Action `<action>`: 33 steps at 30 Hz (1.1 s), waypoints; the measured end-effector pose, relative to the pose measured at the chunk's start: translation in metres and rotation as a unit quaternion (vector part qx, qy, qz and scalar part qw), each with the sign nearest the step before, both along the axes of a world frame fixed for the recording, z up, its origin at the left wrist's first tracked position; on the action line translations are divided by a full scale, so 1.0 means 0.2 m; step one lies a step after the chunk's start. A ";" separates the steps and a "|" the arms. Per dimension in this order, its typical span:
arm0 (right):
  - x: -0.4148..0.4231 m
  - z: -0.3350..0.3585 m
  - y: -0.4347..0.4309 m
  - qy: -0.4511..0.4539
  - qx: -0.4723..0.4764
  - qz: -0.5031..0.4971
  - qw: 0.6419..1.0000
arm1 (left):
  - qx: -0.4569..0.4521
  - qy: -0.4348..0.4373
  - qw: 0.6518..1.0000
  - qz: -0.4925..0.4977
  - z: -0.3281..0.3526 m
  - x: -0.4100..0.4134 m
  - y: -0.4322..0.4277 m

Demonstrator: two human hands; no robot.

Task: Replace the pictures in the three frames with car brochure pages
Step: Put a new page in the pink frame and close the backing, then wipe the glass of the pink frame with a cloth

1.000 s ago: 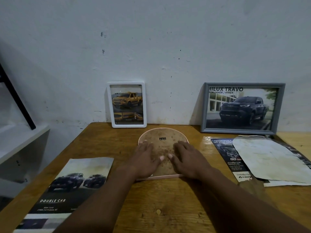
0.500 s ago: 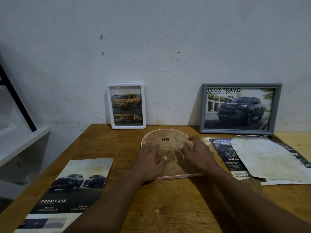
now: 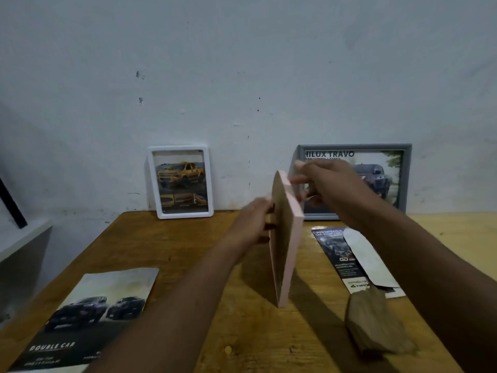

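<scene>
Left hand grips the pink frame, upright on edge on the table, from 9 o'clock; right hand, blurred, seems to pinch its top at 1 o'clock.

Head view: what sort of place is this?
Likely a domestic room or small workspace: wooden table against a scuffed white wall, white frame and grey frame leaning on it, brochure page lying loose.

Plain home room: worn wooden table against scuffed white wall.
</scene>
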State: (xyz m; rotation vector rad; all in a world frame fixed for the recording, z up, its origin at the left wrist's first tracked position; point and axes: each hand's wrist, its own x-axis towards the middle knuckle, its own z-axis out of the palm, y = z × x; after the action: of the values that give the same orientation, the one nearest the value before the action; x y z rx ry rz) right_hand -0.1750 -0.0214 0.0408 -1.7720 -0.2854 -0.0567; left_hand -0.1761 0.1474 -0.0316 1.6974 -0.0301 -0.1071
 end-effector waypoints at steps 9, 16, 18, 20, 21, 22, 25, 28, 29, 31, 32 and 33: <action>0.07 -0.41 0.25 -0.020 -0.217 -0.023 0.976 | 0.104 -0.001 0.982 0.156 0.14 -0.08 0.44; 0.07 -0.75 0.12 -0.051 -0.400 -0.072 0.912 | 0.183 -0.004 0.976 0.114 -0.29 -0.10 0.39; 0.06 -0.79 0.10 -0.086 -0.449 -0.099 0.884 | 0.282 -0.011 0.954 0.099 -0.43 -0.11 0.36; 0.04 -0.82 0.10 -0.113 -0.478 -0.110 0.864 | 0.405 -0.023 0.910 0.081 -0.52 -0.12 0.35; 0.03 -0.84 0.10 -0.125 -0.496 -0.112 0.852 | 0.435 -0.028 0.897 0.074 -0.55 -0.13 0.34; 0.02 -0.86 0.11 -0.134 -0.507 -0.113 0.844 | 0.448 -0.033 0.891 0.068 -0.56 -0.14 0.34; 0.00 -0.86 0.12 -0.134 -0.504 -0.115 0.846 | 0.505 -0.074 0.858 0.055 -0.55 -0.16 0.33; 0.00 -0.82 0.10 -0.108 -0.479 -0.094 0.866 | 0.565 -0.114 0.816 0.033 -0.51 -0.15 0.30; 0.00 -0.80 0.08 -0.096 -0.470 -0.082 0.873 | 0.572 -0.126 0.810 0.026 -0.50 -0.15 0.28; -0.03 -0.76 0.05 -0.083 -0.459 -0.069 0.882 | 0.562 -0.145 0.814 0.005 -0.49 -0.16 0.21; -0.05 -0.73 0.02 -0.076 -0.458 -0.067 0.883 | 0.550 -0.150 0.822 -0.009 -0.49 -0.18 0.16; -0.08 -0.71 -0.01 -0.067 -0.459 -0.068 0.883 | 0.540 -0.150 0.828 -0.022 -0.50 -0.19 0.11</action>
State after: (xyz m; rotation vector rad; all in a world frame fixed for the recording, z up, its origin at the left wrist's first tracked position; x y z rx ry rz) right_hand -0.1903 -0.0239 -0.1018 -2.7449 -0.3122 -0.1653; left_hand -0.2139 0.1693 -0.1317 2.8456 -0.2921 0.1491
